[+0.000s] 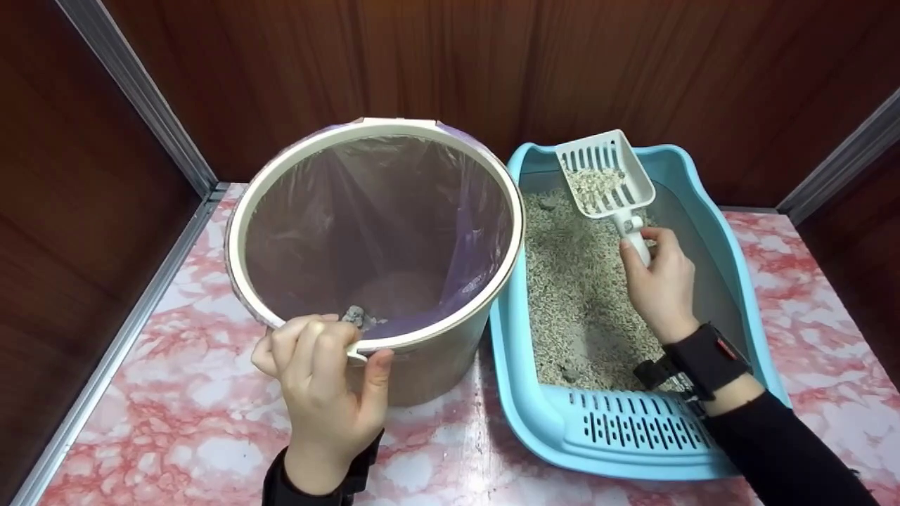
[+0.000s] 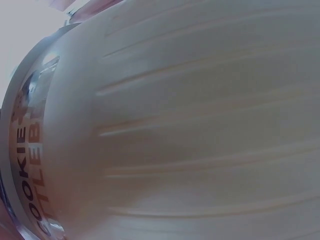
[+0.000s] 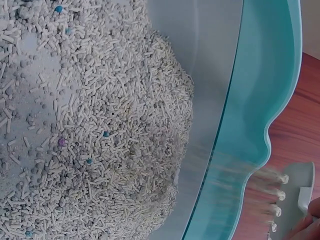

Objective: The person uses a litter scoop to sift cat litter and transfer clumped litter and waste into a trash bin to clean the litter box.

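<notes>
White scoop [image 1: 623, 215], handle [image 1: 635, 243] in the right grip [image 1: 662, 288], pan [image 1: 638, 183] beyond

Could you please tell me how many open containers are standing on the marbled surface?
2: the lined bin, gripped by the left hand, and the blue litter tray to its right, on the side of the right hand, which holds the scoop.

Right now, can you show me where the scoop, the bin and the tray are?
Scoop [image 1: 638, 179]: head view, on the side wall of its head.
Bin [image 1: 443, 367]: head view, on its outer wall.
Tray [image 1: 543, 423]: head view, on its blue front edge.
</notes>
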Demonstrator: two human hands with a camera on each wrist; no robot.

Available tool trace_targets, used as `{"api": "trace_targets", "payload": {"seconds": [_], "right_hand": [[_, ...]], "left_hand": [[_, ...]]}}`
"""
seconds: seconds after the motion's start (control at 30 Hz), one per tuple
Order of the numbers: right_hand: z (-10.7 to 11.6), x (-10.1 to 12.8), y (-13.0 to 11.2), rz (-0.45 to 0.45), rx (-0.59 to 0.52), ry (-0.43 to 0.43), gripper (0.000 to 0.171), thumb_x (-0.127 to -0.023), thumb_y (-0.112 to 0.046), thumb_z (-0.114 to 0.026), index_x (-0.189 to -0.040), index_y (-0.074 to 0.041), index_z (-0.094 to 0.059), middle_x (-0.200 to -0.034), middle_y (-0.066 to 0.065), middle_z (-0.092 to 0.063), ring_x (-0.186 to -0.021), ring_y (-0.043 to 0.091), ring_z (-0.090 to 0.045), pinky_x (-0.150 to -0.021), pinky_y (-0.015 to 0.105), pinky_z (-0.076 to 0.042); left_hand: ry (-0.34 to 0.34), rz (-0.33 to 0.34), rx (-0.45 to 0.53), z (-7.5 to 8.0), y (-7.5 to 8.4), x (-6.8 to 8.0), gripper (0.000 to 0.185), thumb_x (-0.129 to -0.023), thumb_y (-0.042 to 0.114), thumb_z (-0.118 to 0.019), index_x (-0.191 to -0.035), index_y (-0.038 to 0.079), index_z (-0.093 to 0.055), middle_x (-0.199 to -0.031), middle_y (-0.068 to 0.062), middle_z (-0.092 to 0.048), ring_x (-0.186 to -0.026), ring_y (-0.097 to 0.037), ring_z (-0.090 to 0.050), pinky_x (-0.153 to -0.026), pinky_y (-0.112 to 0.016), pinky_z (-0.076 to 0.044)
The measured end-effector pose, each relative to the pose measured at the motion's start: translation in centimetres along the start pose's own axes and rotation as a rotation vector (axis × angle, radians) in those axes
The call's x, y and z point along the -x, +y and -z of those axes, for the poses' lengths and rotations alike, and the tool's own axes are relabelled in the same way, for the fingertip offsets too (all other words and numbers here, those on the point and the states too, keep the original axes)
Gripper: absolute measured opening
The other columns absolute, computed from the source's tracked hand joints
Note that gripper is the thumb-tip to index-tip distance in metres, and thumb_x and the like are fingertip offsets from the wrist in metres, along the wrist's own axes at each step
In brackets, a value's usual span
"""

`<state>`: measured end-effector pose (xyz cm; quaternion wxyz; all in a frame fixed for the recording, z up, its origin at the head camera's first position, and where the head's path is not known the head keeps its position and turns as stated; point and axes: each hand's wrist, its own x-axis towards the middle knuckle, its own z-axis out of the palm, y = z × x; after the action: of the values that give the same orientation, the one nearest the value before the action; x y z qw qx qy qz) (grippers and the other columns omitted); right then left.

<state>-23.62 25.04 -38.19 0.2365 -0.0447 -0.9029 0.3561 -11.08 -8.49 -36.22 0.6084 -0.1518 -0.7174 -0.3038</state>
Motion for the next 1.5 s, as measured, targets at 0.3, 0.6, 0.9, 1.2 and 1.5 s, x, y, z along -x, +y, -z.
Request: {"api": "trace_targets", "payload": {"seconds": [0.3, 0.6, 0.9, 1.2, 1.5], "right_hand": [[0.1, 0.0, 0.2, -0.010, -0.011, -0.047, 0.036, -0.104, -0.024, -0.049, -0.128, 0.003, -0.056, -0.082, 0.010, -0.062, -0.053, -0.001, -0.041, -0.051, 0.018, -0.034], [0.3, 0.2, 0.2, 0.036, 0.014, 0.000, 0.029, -0.097, -0.017, -0.061, -0.120, 0.001, -0.062, -0.087, 0.023, -0.069, -0.055, -0.009, -0.040, -0.061, 0.019, -0.034], [0.5, 0.0, 0.5, -0.003, 0.043, -0.042, 0.029, -0.092, -0.016, -0.068, -0.117, -0.002, -0.064, -0.083, 0.016, -0.068, -0.050, -0.004, -0.041, -0.055, 0.018, -0.033], [1.7, -0.2, -0.4, -0.068, -0.020, -0.151, 0.034, -0.094, -0.017, -0.066, -0.122, 0.002, -0.062, -0.079, 0.002, -0.063, -0.053, -0.001, -0.046, -0.052, 0.019, -0.040], [5.5, -0.6, -8.6, 0.134, -0.291, -0.028, 0.026, -0.091, -0.006, -0.064, -0.116, 0.000, -0.065, -0.067, -0.021, -0.062, -0.048, -0.002, -0.047, -0.047, 0.016, -0.038]], "left_hand": [[0.001, -0.003, -0.003, 0.0, 0.1, -0.1, 0.051, -0.101, 0.047, -0.050, -0.077, 0.002, -0.054, -0.066, -0.007, -0.047, -0.082, -0.030, -0.044, -0.085, -0.044, -0.018], [0.005, -0.004, 0.000, 0.0, 0.2, 0.0, 0.051, -0.101, 0.046, -0.051, -0.077, 0.002, -0.053, -0.066, -0.008, -0.047, -0.082, -0.030, -0.044, -0.086, -0.043, -0.018], [0.016, -0.007, -0.001, -0.1, 0.4, -0.1, 0.051, -0.101, 0.047, -0.050, -0.076, 0.002, -0.053, -0.065, -0.007, -0.047, -0.081, -0.030, -0.043, -0.084, -0.043, -0.018], [0.031, -0.013, -0.003, -0.2, 0.6, 0.0, 0.051, -0.100, 0.047, -0.051, -0.076, 0.003, -0.052, -0.065, -0.007, -0.046, -0.080, -0.030, -0.044, -0.084, -0.042, -0.018], [0.031, -0.012, 0.000, -0.3, 0.6, 0.0, 0.050, -0.100, 0.047, -0.051, -0.076, 0.003, -0.052, -0.066, -0.007, -0.047, -0.080, -0.030, -0.043, -0.085, -0.043, -0.018]]}}
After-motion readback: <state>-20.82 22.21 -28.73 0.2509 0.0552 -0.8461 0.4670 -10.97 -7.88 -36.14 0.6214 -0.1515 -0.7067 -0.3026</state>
